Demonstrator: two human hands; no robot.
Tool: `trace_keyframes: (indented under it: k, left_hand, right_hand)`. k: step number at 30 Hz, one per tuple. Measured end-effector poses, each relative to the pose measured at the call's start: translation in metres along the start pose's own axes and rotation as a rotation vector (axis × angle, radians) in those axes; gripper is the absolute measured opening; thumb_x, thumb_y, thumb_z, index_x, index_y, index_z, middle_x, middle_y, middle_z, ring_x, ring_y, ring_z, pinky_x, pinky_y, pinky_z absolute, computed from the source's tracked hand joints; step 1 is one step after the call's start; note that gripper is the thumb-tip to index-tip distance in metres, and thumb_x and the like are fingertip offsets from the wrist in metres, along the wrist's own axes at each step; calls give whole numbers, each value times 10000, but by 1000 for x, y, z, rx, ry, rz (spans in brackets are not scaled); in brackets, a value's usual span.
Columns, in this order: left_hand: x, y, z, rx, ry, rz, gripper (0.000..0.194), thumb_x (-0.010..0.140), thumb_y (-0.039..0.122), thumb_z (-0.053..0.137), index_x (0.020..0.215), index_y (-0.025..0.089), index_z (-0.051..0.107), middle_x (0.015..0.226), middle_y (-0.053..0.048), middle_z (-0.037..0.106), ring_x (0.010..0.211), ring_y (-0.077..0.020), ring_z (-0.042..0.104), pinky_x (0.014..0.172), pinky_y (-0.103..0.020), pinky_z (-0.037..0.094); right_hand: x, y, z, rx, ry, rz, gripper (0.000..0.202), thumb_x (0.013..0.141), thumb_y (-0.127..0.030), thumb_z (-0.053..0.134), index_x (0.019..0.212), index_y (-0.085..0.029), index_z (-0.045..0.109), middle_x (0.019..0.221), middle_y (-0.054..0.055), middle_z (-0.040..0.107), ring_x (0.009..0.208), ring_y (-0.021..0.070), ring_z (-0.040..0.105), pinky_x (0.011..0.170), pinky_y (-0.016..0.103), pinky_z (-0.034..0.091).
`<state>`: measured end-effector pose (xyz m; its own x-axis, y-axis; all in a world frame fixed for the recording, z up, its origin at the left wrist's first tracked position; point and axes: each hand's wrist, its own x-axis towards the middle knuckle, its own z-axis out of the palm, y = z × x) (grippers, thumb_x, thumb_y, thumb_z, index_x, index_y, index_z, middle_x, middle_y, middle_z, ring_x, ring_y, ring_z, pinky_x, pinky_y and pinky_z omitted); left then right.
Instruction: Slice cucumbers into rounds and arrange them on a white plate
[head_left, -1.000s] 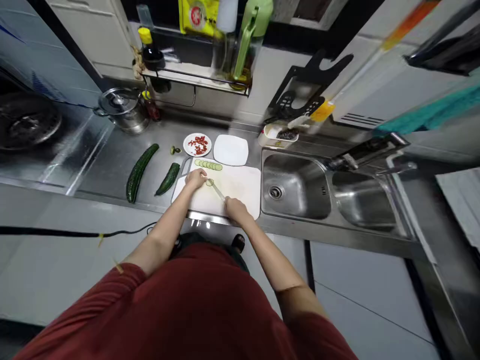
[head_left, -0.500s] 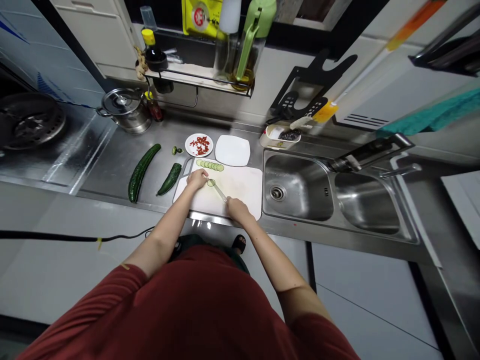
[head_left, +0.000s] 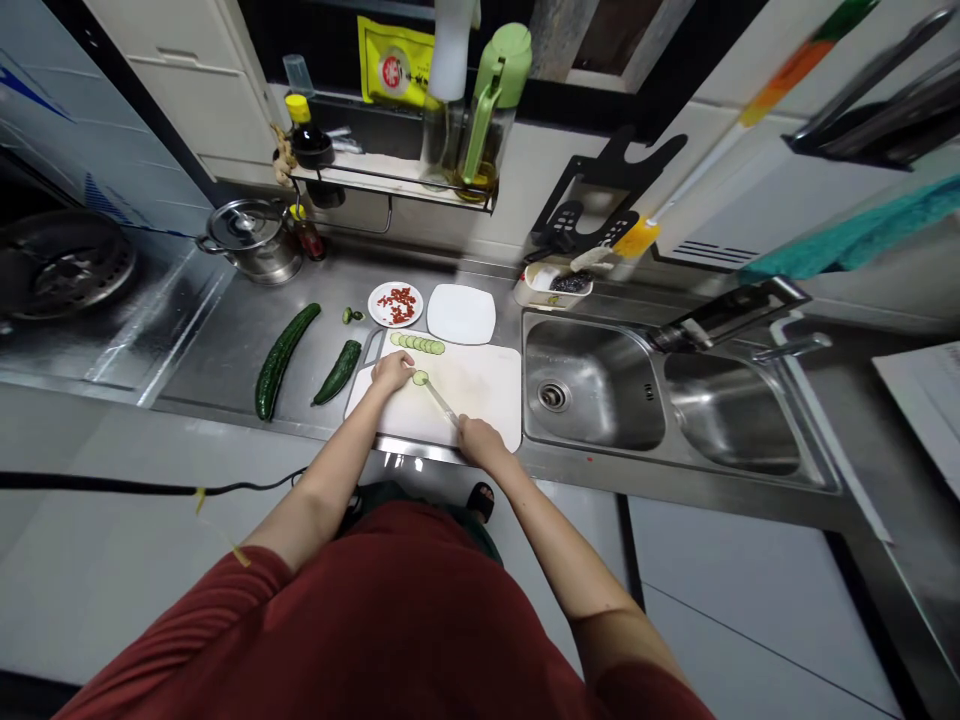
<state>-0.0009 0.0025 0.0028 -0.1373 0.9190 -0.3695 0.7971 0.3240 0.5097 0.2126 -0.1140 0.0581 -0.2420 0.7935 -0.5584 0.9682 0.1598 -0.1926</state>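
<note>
On the white cutting board [head_left: 480, 395] a single pale cucumber slice [head_left: 420, 378] lies at the tip of a knife [head_left: 442, 403]. My right hand [head_left: 480, 442] is wrapped round the knife's handle, the blade pointing up and left. Just left of the slice is my left hand [head_left: 392, 371], fingers bent and slightly apart, with nothing visible in them. An overlapping row of cucumber slices [head_left: 417, 344] runs along the board's far edge. Left of the board rest a cut cucumber piece [head_left: 337, 373] and a long whole cucumber [head_left: 286, 362].
Behind the board stand a plate of chopped red pieces [head_left: 395, 304] and a white square plate [head_left: 461, 314]. Small green cucumber ends [head_left: 352, 315] lie nearby. A double sink [head_left: 596, 385] is at right, a lidded steel pot [head_left: 255, 240] at back left. Bottles stand on a wall shelf [head_left: 390, 181].
The whole view has shifted slightly, so things sit a little lower in the picture. Both hands, the knife and the slice keep nearly the same places on the board.
</note>
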Motion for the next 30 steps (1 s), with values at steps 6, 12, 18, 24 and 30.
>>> trace_keyframes:
  k: [6, 12, 18, 24, 30]
  left_hand:
    - [2, -1, 2, -10, 11, -2, 193, 701, 362, 680, 880, 299, 646, 877, 40, 678, 823, -147, 601, 707, -240, 397]
    - [1, 0, 1, 11, 6, 4, 191, 711, 365, 676, 888, 296, 650, 888, 32, 680, 840, -151, 606, 716, -237, 409]
    - [1, 1, 0, 17, 4, 2, 196, 711, 373, 670, 889, 293, 651, 903, 31, 686, 841, -153, 609, 697, -237, 409]
    - [1, 1, 0, 12, -3, -7, 183, 710, 366, 679, 877, 298, 648, 917, 33, 688, 851, -154, 614, 714, -245, 416]
    - [1, 2, 0, 8, 2, -13, 187, 704, 365, 686, 875, 299, 649, 913, 33, 688, 860, -156, 615, 733, -248, 420]
  right_hand:
    - [-8, 5, 3, -11, -10, 0, 256, 904, -169, 380, 1106, -134, 534, 1004, 164, 659, 921, 262, 646, 709, 313, 455]
    - [-11, 5, 2, -6, -10, 8, 261, 905, -167, 375, 1105, -133, 540, 1011, 163, 658, 937, 266, 641, 719, 312, 449]
    - [-3, -1, -3, 1, 7, -7, 260, 926, -180, 355, 1100, -131, 542, 1015, 165, 653, 931, 255, 639, 725, 313, 453]
    - [10, -12, -11, 0, 1, 5, 255, 924, -163, 363, 1100, -135, 547, 1040, 165, 648, 940, 242, 638, 733, 304, 462]
    - [12, -15, -14, 9, 10, -1, 280, 915, -130, 348, 1112, -130, 547, 1038, 165, 649, 953, 242, 634, 754, 311, 466]
